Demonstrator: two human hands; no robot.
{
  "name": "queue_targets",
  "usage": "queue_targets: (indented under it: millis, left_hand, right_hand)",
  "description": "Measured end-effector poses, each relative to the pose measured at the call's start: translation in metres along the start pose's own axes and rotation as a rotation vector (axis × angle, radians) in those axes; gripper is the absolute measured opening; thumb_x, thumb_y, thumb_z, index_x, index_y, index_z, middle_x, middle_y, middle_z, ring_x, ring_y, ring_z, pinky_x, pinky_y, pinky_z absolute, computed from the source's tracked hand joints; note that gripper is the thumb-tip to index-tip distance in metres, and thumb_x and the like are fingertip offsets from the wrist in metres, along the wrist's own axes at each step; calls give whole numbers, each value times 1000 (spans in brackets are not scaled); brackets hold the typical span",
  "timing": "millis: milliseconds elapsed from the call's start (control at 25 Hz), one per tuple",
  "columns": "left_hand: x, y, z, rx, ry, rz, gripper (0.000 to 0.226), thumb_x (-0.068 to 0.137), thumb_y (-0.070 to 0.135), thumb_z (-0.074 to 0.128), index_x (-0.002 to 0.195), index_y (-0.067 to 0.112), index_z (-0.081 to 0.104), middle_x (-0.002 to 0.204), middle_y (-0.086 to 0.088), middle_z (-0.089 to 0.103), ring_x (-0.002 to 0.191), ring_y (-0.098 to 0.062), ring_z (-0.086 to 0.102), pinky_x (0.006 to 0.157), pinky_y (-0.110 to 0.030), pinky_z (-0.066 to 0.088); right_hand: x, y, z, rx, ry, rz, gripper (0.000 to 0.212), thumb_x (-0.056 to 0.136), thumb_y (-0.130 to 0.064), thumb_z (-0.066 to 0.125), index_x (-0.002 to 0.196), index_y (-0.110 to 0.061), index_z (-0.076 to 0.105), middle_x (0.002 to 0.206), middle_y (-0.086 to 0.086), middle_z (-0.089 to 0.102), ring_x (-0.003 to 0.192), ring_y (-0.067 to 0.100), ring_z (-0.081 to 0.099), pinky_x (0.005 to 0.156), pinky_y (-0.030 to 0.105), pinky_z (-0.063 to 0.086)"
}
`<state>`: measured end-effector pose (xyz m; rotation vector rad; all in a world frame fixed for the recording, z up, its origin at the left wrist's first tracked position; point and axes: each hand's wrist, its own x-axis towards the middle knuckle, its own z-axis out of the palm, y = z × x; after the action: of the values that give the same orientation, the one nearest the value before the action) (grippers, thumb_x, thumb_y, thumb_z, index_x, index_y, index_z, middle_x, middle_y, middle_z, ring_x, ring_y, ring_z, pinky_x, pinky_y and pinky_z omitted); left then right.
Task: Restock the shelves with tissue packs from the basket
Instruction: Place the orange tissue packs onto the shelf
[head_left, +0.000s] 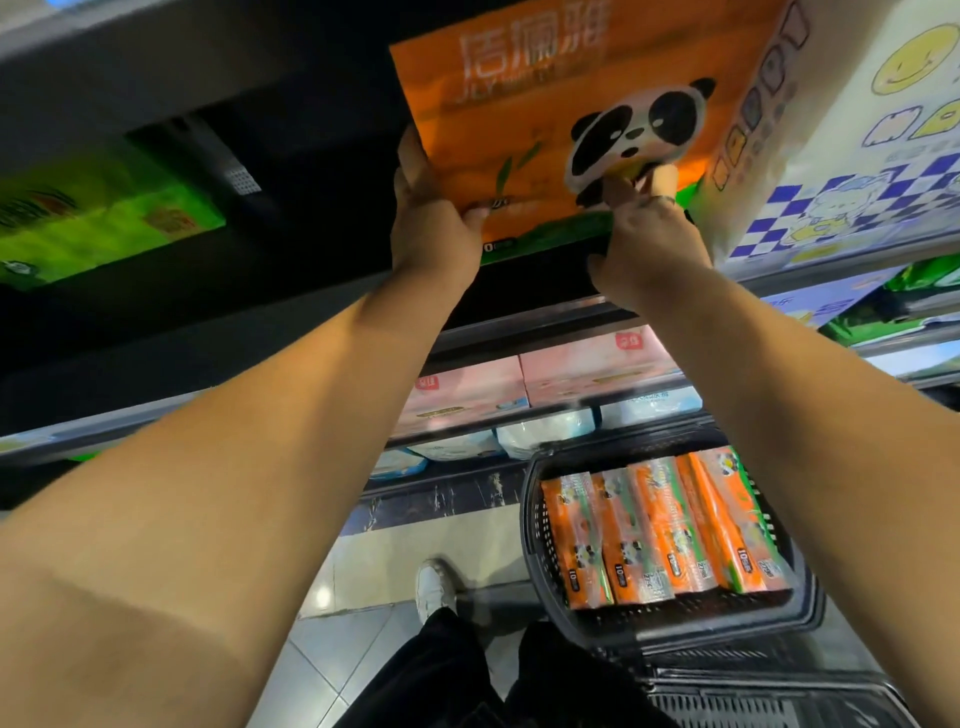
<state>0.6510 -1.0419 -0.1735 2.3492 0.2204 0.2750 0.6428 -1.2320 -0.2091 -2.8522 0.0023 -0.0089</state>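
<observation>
Hands reach overhead, the left hand (431, 223) gripping the left edge and the right hand (649, 239) pinching the lower right corner of an orange panda tissue pack (519, 109) on the upper shelf (831, 258), while more orange packs (660, 530) lie in the black basket (531, 519) below.

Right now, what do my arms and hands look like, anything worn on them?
No sleeves, gloves or watch in view. The left hand wears nothing. The right hand shows a dark band at one finger, perhaps a ring; too blurred to tell.
</observation>
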Motion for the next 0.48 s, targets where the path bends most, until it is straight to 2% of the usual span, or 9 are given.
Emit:
queue_targets:
  millis: [160,360,480]
  left_hand:
    - [-4,-2,0,29,-16,8,84,88,24,67,151,16,12,148,-5,37,123,-27,51,87,-23,35]
    - [-21,-10,-17,-1,-126,89,93,84,27,73,152,21,9,148,-6,38,128,-25,48,95,-29,41]
    - [-42,-17,-28,12,-148,98,93,83,29,74,152,17,12,149,-7,38,132,-22,43,102,-33,40]
  right_hand:
    - [-7,1,0,-39,35,-18,62,85,-30,61,140,-19,33,116,23,57,104,42,55,88,48,48]
    - [-29,-4,-3,6,94,4,65,86,-32,62,143,-23,32,145,16,31,118,40,45,100,48,37]
    - [-45,-11,-6,14,149,-3,62,87,-32,62,143,-24,35,146,17,34,124,40,43,101,50,38]
